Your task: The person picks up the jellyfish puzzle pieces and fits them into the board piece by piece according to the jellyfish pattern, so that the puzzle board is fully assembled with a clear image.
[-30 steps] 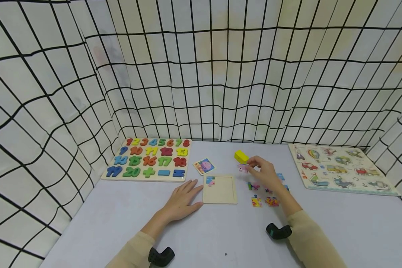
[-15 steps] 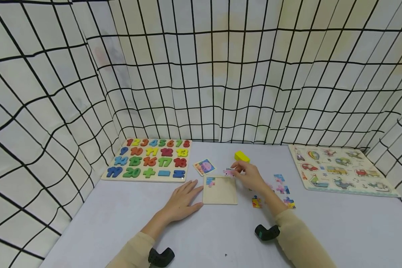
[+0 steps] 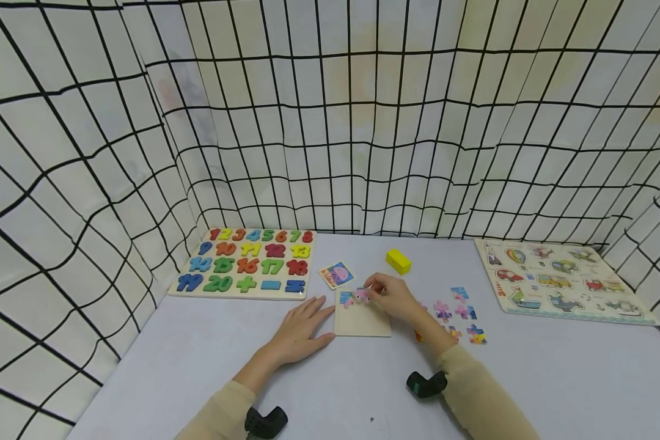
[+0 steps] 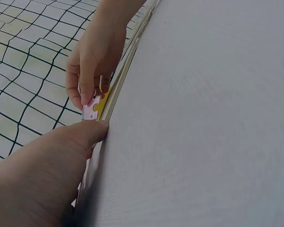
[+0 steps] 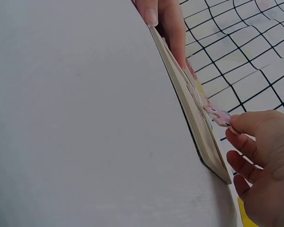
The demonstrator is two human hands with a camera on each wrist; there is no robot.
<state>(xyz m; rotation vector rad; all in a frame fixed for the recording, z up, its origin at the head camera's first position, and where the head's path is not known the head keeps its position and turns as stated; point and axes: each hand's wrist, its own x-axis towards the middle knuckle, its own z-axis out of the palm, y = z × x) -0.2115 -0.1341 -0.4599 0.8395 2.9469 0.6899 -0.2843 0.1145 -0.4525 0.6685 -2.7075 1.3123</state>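
Observation:
My right hand (image 3: 393, 298) pinches a pink jigsaw piece (image 3: 361, 295) between thumb and fingertips. It holds the piece over the upper part of the square wooden puzzle tray (image 3: 363, 322). In the tray's upper left corner lies a blue-and-pink jigsaw piece (image 3: 345, 298), right beside the held one. My left hand (image 3: 301, 333) lies flat on the table, fingers spread, with thumb and fingertips at the tray's left edge. The right wrist view shows the held piece (image 5: 220, 116) tilted just above the tray's rim (image 5: 191, 113).
Several loose jigsaw pieces (image 3: 462, 311) lie right of the tray, partly behind my right forearm. A small picture card (image 3: 337, 275) and a yellow block (image 3: 398, 261) are behind it. A number board (image 3: 244, 266) stands left, a vehicle picture board (image 3: 563, 281) right. Black netting (image 3: 374, 140) encloses the table.
My right hand has carried the pink jigsaw piece leftward, from near the yellow block to over the tray beside the corner piece. My left hand has stayed in place.

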